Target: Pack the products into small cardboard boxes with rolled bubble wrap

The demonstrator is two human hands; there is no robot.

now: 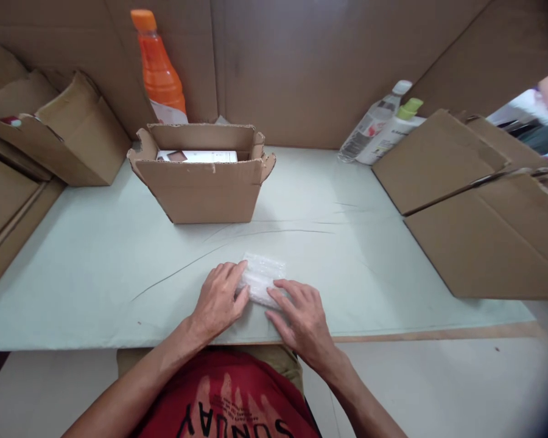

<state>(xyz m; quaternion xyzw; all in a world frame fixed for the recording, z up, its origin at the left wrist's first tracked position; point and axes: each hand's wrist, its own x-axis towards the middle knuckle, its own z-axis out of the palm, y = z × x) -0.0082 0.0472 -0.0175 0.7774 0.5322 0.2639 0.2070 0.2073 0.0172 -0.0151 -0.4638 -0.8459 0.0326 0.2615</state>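
White wrap (263, 281) is lying on bench (369, 261) near front edge. Left hand (221, 298) is touching its left side, can't tell if gripping; right hand (304, 316) is resting on its right, thumb spread. Light, even pressure should be keeping it steady.

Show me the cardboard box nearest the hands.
The middle box, just beyond the left hand, with a white item showing inside. The left boxes and right boxes stand farther off, toward the table's sides.
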